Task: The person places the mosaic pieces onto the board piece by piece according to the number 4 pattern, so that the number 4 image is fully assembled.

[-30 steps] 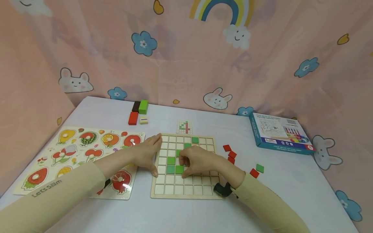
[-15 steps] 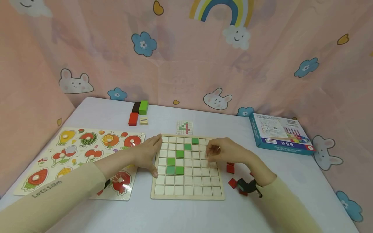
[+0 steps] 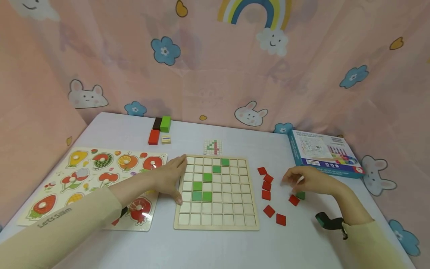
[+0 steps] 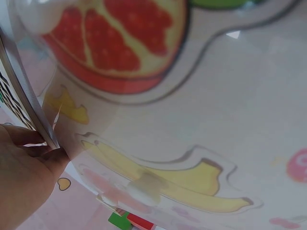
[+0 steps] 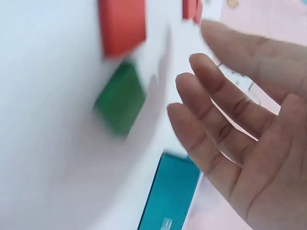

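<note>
Right hand is hovering over the white table right of the wooden grid board, fingers loosely spread and holding nothing (the right wrist view shows an empty palm, fingers relaxed). It is sitting just above a loose green tile, which is lying flat on the table, touching or just beside one red tile; in the wrist view the green tile is blurred, just beside the fingertips, contact not clear. More red tiles are lying scattered between the board and that hand.

Left hand is resting flat against the board's left edge, fingers straight, thumb along the side, gripping nothing. Its wrist is lying over the fruit puzzle (left wrist view is mostly showing the puzzle surface up close).

Five green tiles are sitting in the grid, running as a diagonal down to a short row. A small pattern card is lying just behind the board. Coloured blocks are sitting further back left, a teal box back right.
</note>
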Available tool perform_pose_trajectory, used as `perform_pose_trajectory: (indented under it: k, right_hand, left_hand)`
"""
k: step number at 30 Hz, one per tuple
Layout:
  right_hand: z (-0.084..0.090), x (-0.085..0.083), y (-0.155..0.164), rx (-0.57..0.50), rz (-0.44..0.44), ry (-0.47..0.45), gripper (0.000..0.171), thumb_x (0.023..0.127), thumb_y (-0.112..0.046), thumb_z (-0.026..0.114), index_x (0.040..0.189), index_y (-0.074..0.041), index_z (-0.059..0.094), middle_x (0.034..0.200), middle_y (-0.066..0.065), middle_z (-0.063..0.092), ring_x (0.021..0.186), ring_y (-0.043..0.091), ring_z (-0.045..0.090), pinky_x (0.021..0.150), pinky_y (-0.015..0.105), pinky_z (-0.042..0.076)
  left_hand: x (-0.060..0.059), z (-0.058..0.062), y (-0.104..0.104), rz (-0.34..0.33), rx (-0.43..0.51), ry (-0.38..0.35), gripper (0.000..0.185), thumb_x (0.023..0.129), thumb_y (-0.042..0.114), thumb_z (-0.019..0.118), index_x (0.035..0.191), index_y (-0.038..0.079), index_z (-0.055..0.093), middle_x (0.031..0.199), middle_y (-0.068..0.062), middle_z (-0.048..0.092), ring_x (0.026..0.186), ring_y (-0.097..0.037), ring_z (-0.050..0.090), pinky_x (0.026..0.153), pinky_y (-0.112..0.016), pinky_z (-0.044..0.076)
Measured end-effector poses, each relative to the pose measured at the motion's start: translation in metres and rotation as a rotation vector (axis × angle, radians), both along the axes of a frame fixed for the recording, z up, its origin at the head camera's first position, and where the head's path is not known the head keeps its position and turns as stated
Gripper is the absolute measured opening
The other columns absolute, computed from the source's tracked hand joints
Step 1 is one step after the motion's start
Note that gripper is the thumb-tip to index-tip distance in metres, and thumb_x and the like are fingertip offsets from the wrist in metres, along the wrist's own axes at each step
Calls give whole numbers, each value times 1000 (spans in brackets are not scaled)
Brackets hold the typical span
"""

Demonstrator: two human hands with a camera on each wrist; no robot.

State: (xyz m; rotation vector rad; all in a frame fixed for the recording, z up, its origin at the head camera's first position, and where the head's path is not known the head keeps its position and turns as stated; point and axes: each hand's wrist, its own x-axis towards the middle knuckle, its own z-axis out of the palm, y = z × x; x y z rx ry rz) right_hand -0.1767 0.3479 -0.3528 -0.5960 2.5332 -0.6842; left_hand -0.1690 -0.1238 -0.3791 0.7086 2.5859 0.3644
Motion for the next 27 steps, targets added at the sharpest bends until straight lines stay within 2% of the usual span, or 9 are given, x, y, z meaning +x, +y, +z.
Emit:
perform_pose_trajectory:
  k: [8,13,19,27]
  right_hand:
    - [-4,4,28,13,59,-42,33,83,-4,70,111,-20,70,115,6,68,100,20,60,81,20,55]
    - [-9,3,31,42,60,-62,33,81,0,71,105,-23,70,110,4,64,98,18,56,81,19,53]
    - [-11,1,29,78,36,-58,29,78,-3,75,97,-24,68,99,2,58,94,18,53,74,20,51]
    - [-13,1,27,97,-11,-60,26,75,-12,81,95,-20,65,95,2,59,93,20,52,72,20,51]
  left_hand:
    - [0,2,1,0,3,-7,134,63,52,88,156,-6,11,167,-23,1,155,-44,7,125,-55,21]
    - [1,2,1,4,-3,-8,135,63,53,88,156,-5,10,167,-22,0,155,-43,7,126,-54,21]
    - [1,2,1,3,-4,-3,135,63,53,88,156,-5,11,167,-23,1,155,-43,7,125,-54,21]
    - [1,2,1,-4,9,4,135,62,53,88,156,-6,12,166,-24,3,154,-44,9,125,-55,22]
